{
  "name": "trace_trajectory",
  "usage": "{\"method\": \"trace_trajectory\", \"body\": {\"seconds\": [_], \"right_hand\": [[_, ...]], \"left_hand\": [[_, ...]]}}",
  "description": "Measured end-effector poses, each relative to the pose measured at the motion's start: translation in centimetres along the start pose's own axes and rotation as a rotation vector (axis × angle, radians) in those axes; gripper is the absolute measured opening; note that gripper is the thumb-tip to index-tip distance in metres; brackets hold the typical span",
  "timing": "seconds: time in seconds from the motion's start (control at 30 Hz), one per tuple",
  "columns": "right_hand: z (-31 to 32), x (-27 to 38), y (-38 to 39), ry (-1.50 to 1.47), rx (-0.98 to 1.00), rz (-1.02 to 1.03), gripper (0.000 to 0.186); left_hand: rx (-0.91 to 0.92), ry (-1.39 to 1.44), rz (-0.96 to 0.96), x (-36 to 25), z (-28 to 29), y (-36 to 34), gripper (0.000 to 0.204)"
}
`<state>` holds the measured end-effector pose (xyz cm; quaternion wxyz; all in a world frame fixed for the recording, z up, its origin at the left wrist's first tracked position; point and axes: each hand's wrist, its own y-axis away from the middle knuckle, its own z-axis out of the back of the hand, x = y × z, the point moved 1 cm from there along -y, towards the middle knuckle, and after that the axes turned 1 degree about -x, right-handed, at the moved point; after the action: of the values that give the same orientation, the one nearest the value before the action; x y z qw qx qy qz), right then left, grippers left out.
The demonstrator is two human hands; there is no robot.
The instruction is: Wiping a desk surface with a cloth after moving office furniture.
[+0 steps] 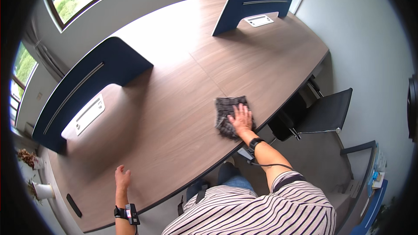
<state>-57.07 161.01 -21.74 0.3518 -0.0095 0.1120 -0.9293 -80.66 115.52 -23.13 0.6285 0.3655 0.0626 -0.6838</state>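
Near the desk's front edge, a dark grey fuzzy cloth [226, 109] lies on the wood-grain tabletop [183, 117]. My right hand [241, 119] rests flat on the cloth, fingers outstretched and a little apart. At the lower left, my left hand [122, 176] hovers over or rests on the desk, its fingers loosely bent and apart, holding nothing; I cannot tell whether it touches the surface.
Two navy dividers [76, 78] [252, 6] stand on the desk around white socket panels [89, 114] [259, 20]. A black chair [322, 115] is under the right edge. Potted plants [43, 190] are at far left, blue boards [372, 206] at lower right, windows behind.
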Motion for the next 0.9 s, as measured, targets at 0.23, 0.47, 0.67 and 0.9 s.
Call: {"method": "trace_trajectory", "body": {"seconds": [0.23, 0.47, 0.67, 0.9], "right_hand": [[3.1, -5.9, 0.2, -0.015, 0.182, -0.45, 0.058], [4.8, -3.7, 0.2, -0.076, 0.096, -0.406, 0.078], [5.3, 1.0, -3.0, -0.174, 0.009, -0.241, 0.076], [5.7, 10.5, -12.4, -0.189, -0.012, 0.153, 0.071]], "left_hand": [[0.019, -0.114, -0.04, -3.3, -1.3, -1.2, 0.05], [-0.122, -0.156, 0.087, -3.7, -3.0, -0.5, 0.074], [-0.328, -0.582, -0.041, -5.9, -2.2, 0.3, 0.077], [-0.383, -0.621, -0.153, -4.3, -2.2, 6.0, 0.08]]}}
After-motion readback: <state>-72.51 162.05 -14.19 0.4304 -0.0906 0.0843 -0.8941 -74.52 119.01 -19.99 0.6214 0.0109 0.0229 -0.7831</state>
